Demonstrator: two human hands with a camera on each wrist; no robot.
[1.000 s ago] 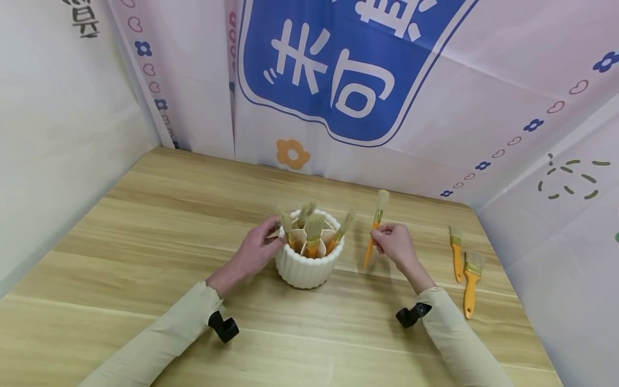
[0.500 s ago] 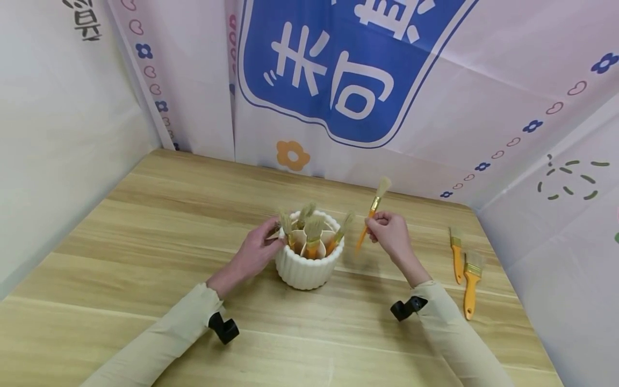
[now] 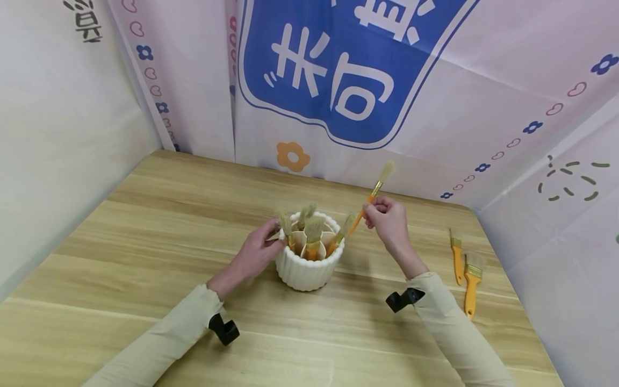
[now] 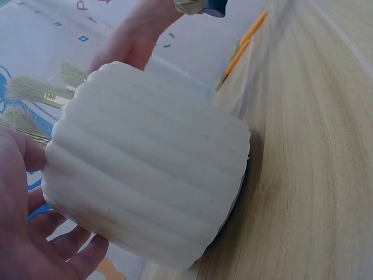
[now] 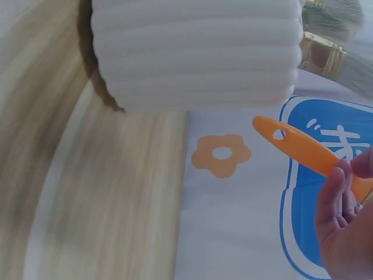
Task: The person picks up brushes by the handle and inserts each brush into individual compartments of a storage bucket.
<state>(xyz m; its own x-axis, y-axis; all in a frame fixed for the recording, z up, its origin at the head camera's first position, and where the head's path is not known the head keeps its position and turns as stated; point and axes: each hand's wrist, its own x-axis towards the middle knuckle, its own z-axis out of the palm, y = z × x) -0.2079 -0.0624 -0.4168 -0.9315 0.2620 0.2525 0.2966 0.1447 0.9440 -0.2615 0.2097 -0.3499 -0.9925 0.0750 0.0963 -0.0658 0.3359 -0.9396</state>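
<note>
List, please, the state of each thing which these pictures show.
White pot: upright on the table.
Brushes in the pot: four visible, bristles up.
Held brush: tilted, bristles up, outside the pot.
Two other brushes: lying on the table.
Left hand: holding the pot.
Right hand: pinching the held brush.

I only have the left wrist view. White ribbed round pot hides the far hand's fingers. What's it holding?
Observer: A slim orange-handled paintbrush with pale bristles, pinched in the right hand.
Operator: Handle end inside the white ribbed round pot, or clear?
Observer: Clear. The right wrist view shows the handle end apart from the pot.
Operator: I see only some bristle tufts over the rim. How many brushes are in there?
Observer: The head view shows four pale-bristled brushes in it.
</note>
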